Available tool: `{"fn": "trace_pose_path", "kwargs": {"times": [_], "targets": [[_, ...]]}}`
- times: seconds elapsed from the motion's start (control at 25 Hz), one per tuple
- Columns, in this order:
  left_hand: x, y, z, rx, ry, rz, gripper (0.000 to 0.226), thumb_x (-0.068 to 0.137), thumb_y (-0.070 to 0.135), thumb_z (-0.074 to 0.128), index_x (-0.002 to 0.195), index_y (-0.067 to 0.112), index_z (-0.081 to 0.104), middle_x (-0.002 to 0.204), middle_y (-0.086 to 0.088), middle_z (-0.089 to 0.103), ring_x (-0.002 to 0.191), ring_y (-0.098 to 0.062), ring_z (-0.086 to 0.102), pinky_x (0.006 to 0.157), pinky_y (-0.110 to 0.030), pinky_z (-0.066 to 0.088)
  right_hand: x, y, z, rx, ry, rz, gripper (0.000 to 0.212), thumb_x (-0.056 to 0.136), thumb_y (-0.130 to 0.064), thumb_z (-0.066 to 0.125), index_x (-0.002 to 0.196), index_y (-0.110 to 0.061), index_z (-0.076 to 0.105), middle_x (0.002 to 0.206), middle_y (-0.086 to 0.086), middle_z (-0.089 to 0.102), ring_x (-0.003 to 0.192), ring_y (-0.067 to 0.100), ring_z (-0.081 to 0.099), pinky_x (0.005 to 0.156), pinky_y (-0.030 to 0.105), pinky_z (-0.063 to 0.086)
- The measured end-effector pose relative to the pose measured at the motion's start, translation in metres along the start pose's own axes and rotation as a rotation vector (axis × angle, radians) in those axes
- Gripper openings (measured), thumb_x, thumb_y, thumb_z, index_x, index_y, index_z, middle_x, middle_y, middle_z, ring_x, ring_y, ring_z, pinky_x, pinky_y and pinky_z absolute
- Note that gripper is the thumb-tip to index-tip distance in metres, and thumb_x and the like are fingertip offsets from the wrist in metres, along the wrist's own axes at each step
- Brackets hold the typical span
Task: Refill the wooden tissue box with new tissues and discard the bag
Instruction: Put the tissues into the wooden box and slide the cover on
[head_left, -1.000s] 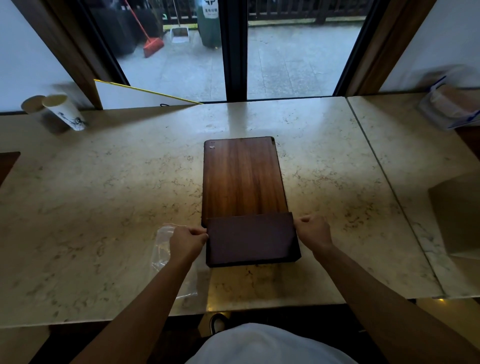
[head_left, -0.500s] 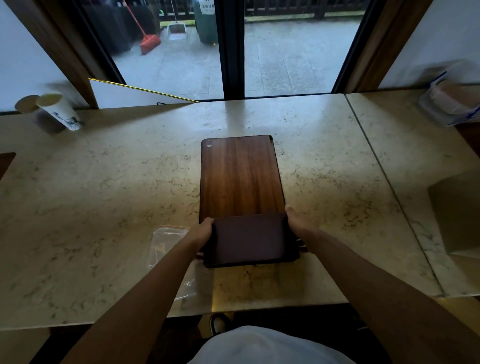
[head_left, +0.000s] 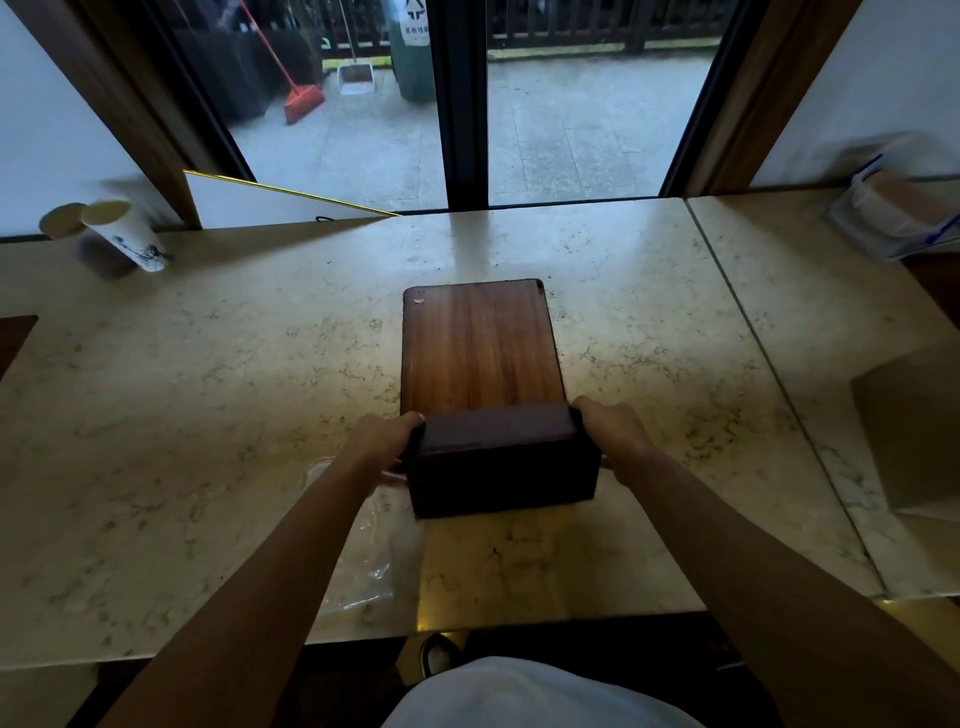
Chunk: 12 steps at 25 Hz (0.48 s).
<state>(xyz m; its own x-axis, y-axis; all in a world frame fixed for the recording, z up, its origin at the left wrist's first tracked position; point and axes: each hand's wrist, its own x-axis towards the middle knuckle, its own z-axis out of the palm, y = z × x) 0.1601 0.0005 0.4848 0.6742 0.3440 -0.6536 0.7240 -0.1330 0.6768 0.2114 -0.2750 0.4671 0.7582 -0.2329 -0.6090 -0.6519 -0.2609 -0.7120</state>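
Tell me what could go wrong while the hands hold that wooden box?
1. The left hand and right hand grip only the near end of the wooden tissue box, so it might slip and bang the marble counter.
2. The clear plastic bag lies at the counter's near edge under the left arm; the arm could sweep it off.

Dim indoors; daylight thru window (head_left: 571, 104), glare on countertop (head_left: 457, 249), edges warped.
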Motion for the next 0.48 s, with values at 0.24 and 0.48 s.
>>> {"fn": "trace_pose_path", "kwargs": {"times": [0.24,0.48], "targets": [[-0.011,-0.011,-0.008,-0.39,0.118,0.163,0.021,0.085,0.018,0.072,0.096,0.001,0.072,0.098,-0.017,0.073,0.097,-0.032,0.07,0.075,-0.041,0.061,-0.014,0.003,-0.006,0.353,-0.023,-0.149,0.016,0.078,-0.024,0.067,0.065,-0.022,0.076,0.065,-0.005,0.068,0.063,0.012,0.065,0.052,0.025,0.053],[-0.019,-0.074,0.013,-0.372,0.206,0.126,0.043,0.083,-0.006,0.073,0.125,-0.003,0.065,0.107,-0.016,0.073,0.092,-0.023,0.071,0.082,-0.036,0.059,-0.026,0.069,0.004,0.251,0.042,-0.245,0.042,0.093,-0.003,0.068,0.134,-0.002,0.061,0.108,0.011,0.075,0.092,0.023,0.074,0.084,0.043,0.063]]}}
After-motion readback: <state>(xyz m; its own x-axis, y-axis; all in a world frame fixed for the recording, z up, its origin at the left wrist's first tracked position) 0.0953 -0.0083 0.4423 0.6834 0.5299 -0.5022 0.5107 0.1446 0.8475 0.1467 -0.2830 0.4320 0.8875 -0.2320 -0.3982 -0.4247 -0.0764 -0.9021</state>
